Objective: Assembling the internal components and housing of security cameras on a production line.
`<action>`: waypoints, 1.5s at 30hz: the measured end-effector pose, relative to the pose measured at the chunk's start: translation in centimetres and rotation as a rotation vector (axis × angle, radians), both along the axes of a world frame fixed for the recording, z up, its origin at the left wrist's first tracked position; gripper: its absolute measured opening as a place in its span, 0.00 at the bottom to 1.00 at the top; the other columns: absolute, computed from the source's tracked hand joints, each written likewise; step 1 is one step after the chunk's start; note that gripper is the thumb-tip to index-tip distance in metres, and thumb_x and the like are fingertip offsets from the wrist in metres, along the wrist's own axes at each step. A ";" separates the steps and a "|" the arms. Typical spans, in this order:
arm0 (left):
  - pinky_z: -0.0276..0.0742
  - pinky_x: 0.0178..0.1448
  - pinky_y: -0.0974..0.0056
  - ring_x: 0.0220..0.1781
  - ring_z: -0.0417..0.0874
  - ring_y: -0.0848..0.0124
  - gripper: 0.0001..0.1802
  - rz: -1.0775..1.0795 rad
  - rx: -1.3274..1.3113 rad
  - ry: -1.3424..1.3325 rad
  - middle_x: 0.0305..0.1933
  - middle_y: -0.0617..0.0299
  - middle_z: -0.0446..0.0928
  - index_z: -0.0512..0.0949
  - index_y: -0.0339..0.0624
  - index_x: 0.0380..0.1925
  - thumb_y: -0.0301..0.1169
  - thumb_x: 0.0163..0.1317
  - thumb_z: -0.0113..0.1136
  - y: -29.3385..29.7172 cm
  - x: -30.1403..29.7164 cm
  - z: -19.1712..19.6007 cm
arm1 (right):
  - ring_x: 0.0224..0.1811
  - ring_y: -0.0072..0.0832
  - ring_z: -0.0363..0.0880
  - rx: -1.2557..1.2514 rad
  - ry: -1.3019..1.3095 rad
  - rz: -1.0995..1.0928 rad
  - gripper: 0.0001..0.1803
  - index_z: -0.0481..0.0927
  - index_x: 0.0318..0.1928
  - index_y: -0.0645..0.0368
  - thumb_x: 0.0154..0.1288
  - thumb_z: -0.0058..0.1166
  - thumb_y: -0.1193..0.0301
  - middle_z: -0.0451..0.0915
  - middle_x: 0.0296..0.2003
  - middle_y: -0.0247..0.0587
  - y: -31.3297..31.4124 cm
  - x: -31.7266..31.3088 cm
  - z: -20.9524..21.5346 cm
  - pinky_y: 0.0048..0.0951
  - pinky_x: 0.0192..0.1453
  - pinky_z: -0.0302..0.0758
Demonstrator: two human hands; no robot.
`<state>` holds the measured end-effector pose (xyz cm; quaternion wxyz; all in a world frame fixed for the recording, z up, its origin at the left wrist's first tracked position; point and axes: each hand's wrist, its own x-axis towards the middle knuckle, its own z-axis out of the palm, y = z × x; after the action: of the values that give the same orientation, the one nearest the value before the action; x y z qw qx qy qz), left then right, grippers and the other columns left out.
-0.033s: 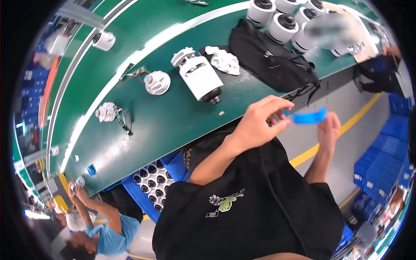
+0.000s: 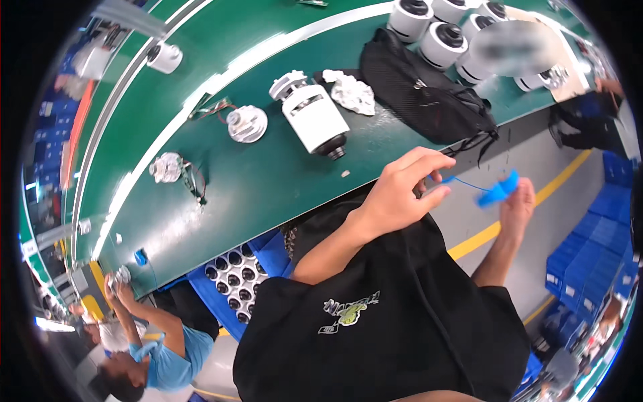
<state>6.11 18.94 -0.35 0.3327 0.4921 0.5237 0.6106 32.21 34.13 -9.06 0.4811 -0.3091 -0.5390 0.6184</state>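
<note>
Blue strap (image 2: 497, 193), blurred, trailing a thin blue cord (image 2: 471, 183), is held in the air above the grey floor (image 2: 462, 224), beyond the near edge of a green workbench (image 2: 261, 184). The right hand (image 2: 518, 201) has its fingertips closed on the strap. The left hand (image 2: 405, 189) is half-curled, thumb and forefinger apart, at the cord's other end; whether it grips the cord cannot be told. On the bench lie a white cylindrical camera (image 2: 312, 118) with a black lens, a crumpled white wad (image 2: 353, 93) and a black bag (image 2: 425, 94).
</note>
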 end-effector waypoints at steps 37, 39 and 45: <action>0.75 0.58 0.51 0.60 0.71 0.45 0.37 0.803 0.462 0.528 0.60 0.33 0.61 0.62 0.43 0.37 0.32 0.34 0.81 -2.3 -10.6 -3.3 | 0.66 0.50 0.58 0.433 -0.098 0.665 0.58 0.46 0.68 0.62 0.40 0.72 0.76 0.55 0.65 0.56 -7.5 -28.2 -1.3 0.45 0.69 0.56; 0.75 0.57 0.53 0.59 0.72 0.46 0.35 0.769 0.471 0.436 0.59 0.35 0.63 0.64 0.39 0.37 0.35 0.36 0.81 -3.0 -11.3 -3.6 | 0.67 0.53 0.57 0.734 -0.111 0.661 0.59 0.45 0.69 0.57 0.38 0.71 0.77 0.54 0.67 0.58 -6.6 -28.7 -0.5 0.46 0.67 0.57; 0.72 0.58 0.52 0.60 0.69 0.49 0.48 0.731 0.121 0.638 0.57 0.49 0.59 0.62 0.41 0.58 0.30 0.34 0.79 -3.7 -11.4 -2.1 | 0.71 0.50 0.50 0.524 -0.106 0.915 0.67 0.31 0.70 0.61 0.38 0.70 0.77 0.45 0.69 0.59 -7.0 -28.5 -1.4 0.44 0.73 0.48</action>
<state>-5.32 15.20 -2.50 -0.1096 0.4572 0.7015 0.5356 3.72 27.13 -10.48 0.1953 0.0574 -0.7790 0.5930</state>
